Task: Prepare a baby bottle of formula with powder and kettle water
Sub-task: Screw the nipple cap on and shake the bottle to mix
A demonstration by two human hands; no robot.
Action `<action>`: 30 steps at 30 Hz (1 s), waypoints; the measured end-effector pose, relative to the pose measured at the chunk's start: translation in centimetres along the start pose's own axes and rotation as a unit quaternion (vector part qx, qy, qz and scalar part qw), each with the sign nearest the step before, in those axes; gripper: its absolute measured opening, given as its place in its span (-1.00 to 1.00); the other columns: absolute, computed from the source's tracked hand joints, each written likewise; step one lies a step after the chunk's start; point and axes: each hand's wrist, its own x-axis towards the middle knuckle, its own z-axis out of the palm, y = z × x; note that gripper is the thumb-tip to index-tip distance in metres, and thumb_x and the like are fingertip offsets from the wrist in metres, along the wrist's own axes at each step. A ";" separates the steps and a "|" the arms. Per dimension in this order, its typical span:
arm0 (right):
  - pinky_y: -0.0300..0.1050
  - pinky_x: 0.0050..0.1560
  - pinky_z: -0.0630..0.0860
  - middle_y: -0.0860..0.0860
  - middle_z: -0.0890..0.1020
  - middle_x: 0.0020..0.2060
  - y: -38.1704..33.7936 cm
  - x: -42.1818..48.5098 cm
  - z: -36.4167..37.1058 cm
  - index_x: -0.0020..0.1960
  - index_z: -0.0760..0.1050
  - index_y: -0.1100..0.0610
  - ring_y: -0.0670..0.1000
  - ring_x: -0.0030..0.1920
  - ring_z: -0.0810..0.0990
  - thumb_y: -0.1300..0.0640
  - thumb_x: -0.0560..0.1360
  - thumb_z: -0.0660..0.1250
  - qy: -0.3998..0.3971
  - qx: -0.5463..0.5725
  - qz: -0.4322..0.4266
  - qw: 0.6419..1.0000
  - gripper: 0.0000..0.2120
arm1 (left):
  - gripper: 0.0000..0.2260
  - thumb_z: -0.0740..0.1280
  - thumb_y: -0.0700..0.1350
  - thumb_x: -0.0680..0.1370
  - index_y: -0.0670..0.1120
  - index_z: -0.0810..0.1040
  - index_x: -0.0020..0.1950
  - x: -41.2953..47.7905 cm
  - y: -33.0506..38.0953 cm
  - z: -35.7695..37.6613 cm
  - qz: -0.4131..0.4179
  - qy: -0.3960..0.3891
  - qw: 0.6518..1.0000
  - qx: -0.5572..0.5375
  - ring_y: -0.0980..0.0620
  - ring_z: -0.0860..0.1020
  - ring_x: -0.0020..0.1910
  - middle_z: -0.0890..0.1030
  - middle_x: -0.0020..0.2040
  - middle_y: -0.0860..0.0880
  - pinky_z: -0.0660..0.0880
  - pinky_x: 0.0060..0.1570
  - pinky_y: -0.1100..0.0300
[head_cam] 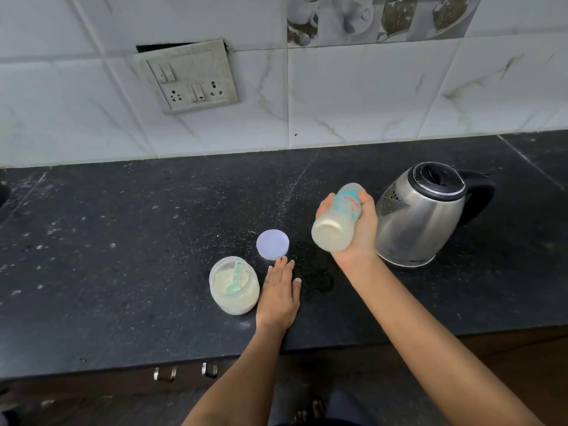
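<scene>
Fingers and thumb of the right hand point(361, 232) are wrapped round the baby bottle point(336, 218), held tilted in the air just left of the kettle point(425, 216), milky formula inside. This looks like mixing: grip firmly, confirm the top is sealed (unclear here), and shake clear of the kettle. The left hand point(278, 292) lies flat with straight fingers, farther left, beside the open powder jar point(233, 298).

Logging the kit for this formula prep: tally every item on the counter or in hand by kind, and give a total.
baby bottle, held in the right hand: 1
kettle: 1
powder jar: 1
jar lid: 1
scoop, inside the jar: 1
Total: 5
</scene>
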 end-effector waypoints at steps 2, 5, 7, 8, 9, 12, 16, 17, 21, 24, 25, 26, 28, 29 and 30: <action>-0.19 -0.39 0.53 0.05 0.54 -0.29 0.8 -0.5 -1.0 -0.16 0.57 0.19 0.01 -0.42 0.55 -0.08 0.33 0.41 -0.040 -0.101 0.024 0.994 -0.69 | -0.59 0.08 -0.04 0.67 -0.09 0.24 0.52 0.0 0.0 0.0 0.002 -0.002 1.000 -0.002 0.05 0.06 0.56 0.20 0.56 -0.06 -0.19 0.49 0.25; -0.16 -0.35 0.54 0.08 0.57 -0.21 0.9 -1.2 -0.8 -0.04 0.60 0.14 0.03 -0.39 0.55 -0.04 0.28 0.44 -0.061 -0.172 0.018 0.983 -0.66 | -0.58 0.07 -0.03 0.67 -0.08 0.23 0.53 0.0 -0.1 0.1 0.002 0.000 1.000 0.003 0.05 0.05 0.56 0.19 0.56 -0.05 -0.18 0.49 0.24; -0.17 -0.31 0.60 0.08 0.58 -0.24 0.2 -0.8 -0.7 -0.05 0.53 0.20 0.03 -0.38 0.60 -0.06 0.34 0.41 0.001 -0.037 -0.008 0.999 -0.65 | -0.58 0.07 -0.03 0.67 -0.08 0.22 0.53 0.1 -0.2 0.2 0.001 -0.001 1.000 0.003 0.05 0.05 0.56 0.18 0.56 -0.05 -0.19 0.49 0.25; -0.17 -0.29 0.62 0.09 0.58 -0.25 -0.1 -0.6 -0.9 -0.02 0.49 0.21 0.03 -0.37 0.62 -0.06 0.34 0.44 0.014 0.017 -0.011 1.000 -0.61 | -0.58 0.07 -0.02 0.68 -0.08 0.22 0.53 0.1 -0.2 0.2 -0.001 -0.002 1.000 0.002 0.06 0.04 0.56 0.17 0.57 -0.05 -0.19 0.50 0.25; -0.16 -0.30 0.63 0.09 0.59 -0.26 -0.1 -0.6 -1.0 -0.01 0.48 0.22 0.03 -0.37 0.63 -0.06 0.28 0.51 0.007 0.027 0.003 1.000 -0.54 | -0.58 0.06 -0.02 0.68 -0.07 0.21 0.53 0.1 -0.2 0.1 -0.003 -0.004 1.000 0.001 0.06 0.04 0.56 0.17 0.57 -0.04 -0.18 0.50 0.24; -0.17 -0.38 0.58 0.07 0.56 -0.21 0.2 -1.5 -1.7 -0.03 0.59 0.16 0.00 -0.38 0.58 -0.06 0.25 0.53 -0.068 -0.114 0.040 0.990 -0.60 | -0.58 0.06 -0.02 0.68 -0.08 0.21 0.53 -0.1 -0.3 0.2 -0.002 -0.006 1.000 0.005 0.05 0.05 0.56 0.17 0.57 -0.05 -0.18 0.50 0.23; -0.15 -0.29 0.63 0.05 0.54 -0.20 -0.1 -1.8 -0.8 0.02 0.50 0.15 0.01 -0.33 0.64 -0.09 0.46 0.29 0.007 -0.002 -0.029 1.000 -0.69 | -0.57 0.05 -0.01 0.68 -0.08 0.20 0.54 0.0 -0.2 0.1 -0.003 -0.008 1.000 0.007 0.06 0.04 0.56 0.16 0.57 -0.05 -0.19 0.49 0.25; -0.14 -0.24 0.65 0.05 0.55 -0.16 -0.3 -1.7 -0.8 0.06 0.47 0.14 0.03 -0.30 0.66 -0.10 0.48 0.29 0.019 0.026 -0.041 0.999 -0.67 | -0.57 0.05 -0.02 0.68 -0.08 0.20 0.54 0.0 -0.2 0.1 -0.004 -0.009 1.000 0.005 0.06 0.03 0.56 0.16 0.57 -0.05 -0.19 0.49 0.25; -0.13 -0.19 0.63 0.06 0.56 -0.08 -0.4 -2.0 -1.1 0.14 0.45 0.11 0.02 -0.24 0.65 -0.14 0.47 0.30 0.036 -0.027 -0.011 0.999 -0.61 | -0.58 0.06 -0.01 0.68 -0.07 0.22 0.53 0.0 -0.1 0.0 -0.006 -0.010 1.000 -0.002 0.06 0.04 0.56 0.17 0.57 -0.04 -0.15 0.51 0.21; -0.14 -0.20 0.62 0.06 0.53 -0.15 -0.4 -2.4 -0.8 0.08 0.46 0.12 -0.02 -0.21 0.57 -0.17 0.47 0.32 0.046 -0.016 -0.013 0.999 -0.62 | -0.58 0.07 -0.02 0.68 -0.08 0.23 0.52 -0.1 -0.1 0.0 -0.004 -0.008 1.000 -0.002 0.05 0.06 0.56 0.19 0.56 -0.05 -0.13 0.52 0.20; -0.12 -0.22 0.65 0.07 0.52 -0.16 -0.3 -2.4 -0.6 0.08 0.45 0.13 -0.02 -0.21 0.56 -0.15 0.47 0.33 0.048 -0.014 -0.012 0.999 -0.62 | -0.58 0.07 -0.02 0.68 -0.08 0.23 0.52 -0.1 -0.1 0.0 -0.004 -0.008 1.000 -0.003 0.05 0.06 0.56 0.19 0.56 -0.05 -0.13 0.52 0.19; -0.08 -0.26 0.66 0.09 0.51 -0.15 -0.2 -2.3 -0.7 0.11 0.45 0.16 -0.01 -0.21 0.56 -0.12 0.45 0.36 0.045 -0.011 -0.013 0.999 -0.59 | -0.58 0.07 -0.01 0.68 -0.08 0.23 0.52 0.0 -0.1 -0.1 -0.004 -0.008 1.000 -0.002 0.05 0.06 0.56 0.19 0.56 -0.05 -0.12 0.52 0.19; -0.01 -0.29 0.64 0.14 0.50 -0.05 -0.1 -2.3 -1.4 0.28 0.39 0.19 0.04 -0.23 0.61 -0.07 0.39 0.42 0.029 0.002 -0.014 0.999 -0.43 | -0.58 0.06 -0.01 0.68 -0.08 0.22 0.53 0.0 0.0 -0.1 -0.006 -0.008 1.000 0.000 0.06 0.05 0.56 0.18 0.56 -0.04 -0.14 0.51 0.21; 0.00 -0.29 0.63 0.15 0.49 -0.01 -0.3 -2.3 -1.9 0.34 0.35 0.16 0.06 -0.25 0.62 -0.07 0.39 0.43 0.006 -0.007 -0.006 1.000 -0.38 | -0.58 0.06 -0.01 0.68 -0.08 0.22 0.53 0.0 0.0 -0.1 -0.006 -0.009 1.000 0.003 0.06 0.05 0.56 0.18 0.56 -0.04 -0.15 0.51 0.21; -0.02 -0.29 0.62 0.13 0.48 -0.01 -0.7 -2.3 -2.6 0.39 0.32 0.09 0.05 -0.27 0.62 -0.07 0.42 0.41 -0.037 -0.031 0.013 0.999 -0.39 | -0.58 0.06 -0.01 0.68 -0.09 0.22 0.53 0.0 0.0 -0.1 -0.005 -0.010 1.000 0.004 0.06 0.05 0.56 0.18 0.56 -0.04 -0.15 0.51 0.22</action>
